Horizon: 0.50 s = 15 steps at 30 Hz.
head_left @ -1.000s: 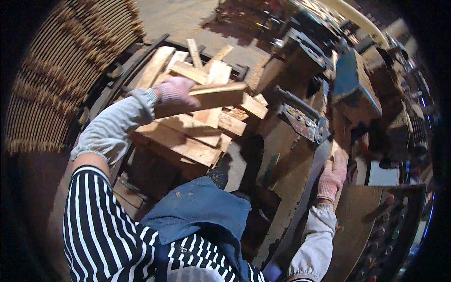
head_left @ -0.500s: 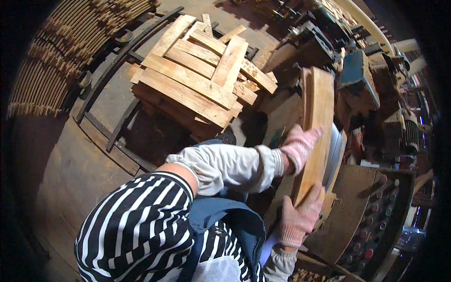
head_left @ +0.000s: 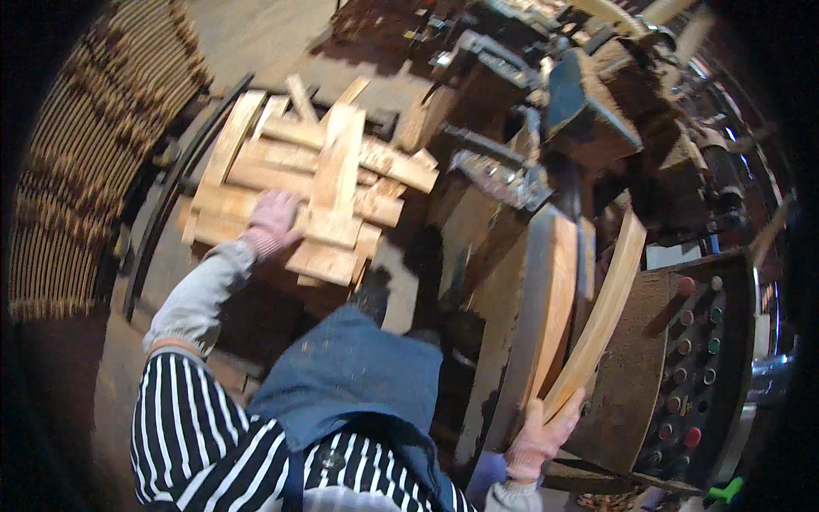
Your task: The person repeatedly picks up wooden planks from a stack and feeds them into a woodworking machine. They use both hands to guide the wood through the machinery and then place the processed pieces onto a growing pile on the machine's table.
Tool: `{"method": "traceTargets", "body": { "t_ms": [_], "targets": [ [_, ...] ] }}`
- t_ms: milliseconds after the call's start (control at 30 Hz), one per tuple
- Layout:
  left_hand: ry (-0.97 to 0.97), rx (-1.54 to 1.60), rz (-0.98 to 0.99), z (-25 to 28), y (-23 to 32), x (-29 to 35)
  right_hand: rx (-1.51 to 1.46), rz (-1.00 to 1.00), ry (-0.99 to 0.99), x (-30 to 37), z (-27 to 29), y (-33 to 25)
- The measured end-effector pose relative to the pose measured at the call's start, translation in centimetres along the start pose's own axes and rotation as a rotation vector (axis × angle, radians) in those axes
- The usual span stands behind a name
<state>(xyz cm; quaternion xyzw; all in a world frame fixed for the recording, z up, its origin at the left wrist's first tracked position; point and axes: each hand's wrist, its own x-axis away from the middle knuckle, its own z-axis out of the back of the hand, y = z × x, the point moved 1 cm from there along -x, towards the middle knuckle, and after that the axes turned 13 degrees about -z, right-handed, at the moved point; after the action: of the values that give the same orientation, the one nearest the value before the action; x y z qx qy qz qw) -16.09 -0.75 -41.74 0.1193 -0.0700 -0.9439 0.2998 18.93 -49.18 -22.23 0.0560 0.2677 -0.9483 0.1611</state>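
Note:
My left hand [head_left: 275, 224], in a pink knit glove, lies on the near side of a pile of flat wooden boards [head_left: 335, 183], fingers stretched out over a board. My right hand [head_left: 546, 437], gloved alike, grips the lower end of a curved wooden slat [head_left: 604, 311]. That slat slants up and away from the machine bed. Beside it, a second curved wooden piece [head_left: 559, 294] rests along the bed of a dusty machine [head_left: 512, 341]. The right fingertips are partly hidden behind the slat.
A sloping control panel with several coloured buttons [head_left: 691, 367] stands at the right. A blue metal housing [head_left: 589, 107] sits beyond the bed. Stacked curved slats [head_left: 94, 171] fill the far left, beside a dark metal rack rail [head_left: 183, 183].
My left hand has left the wood on the machine and moved left onto the board pile. My right hand has moved slightly down, holding one slat tilted right, apart from the other piece.

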Motion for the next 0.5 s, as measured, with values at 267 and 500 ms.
{"method": "traceTargets", "body": {
  "t_ms": [267,500],
  "targets": [
    [-0.672,-0.183,0.111,2.5,-4.9,-6.8,-0.183,0.297,0.304,-20.5,-10.1,-7.4],
    [-0.423,-0.421,-0.217,2.3,-4.9,-3.8,-0.055,0.333,0.148,-15.5,-8.3,-7.4]
  ]
}}
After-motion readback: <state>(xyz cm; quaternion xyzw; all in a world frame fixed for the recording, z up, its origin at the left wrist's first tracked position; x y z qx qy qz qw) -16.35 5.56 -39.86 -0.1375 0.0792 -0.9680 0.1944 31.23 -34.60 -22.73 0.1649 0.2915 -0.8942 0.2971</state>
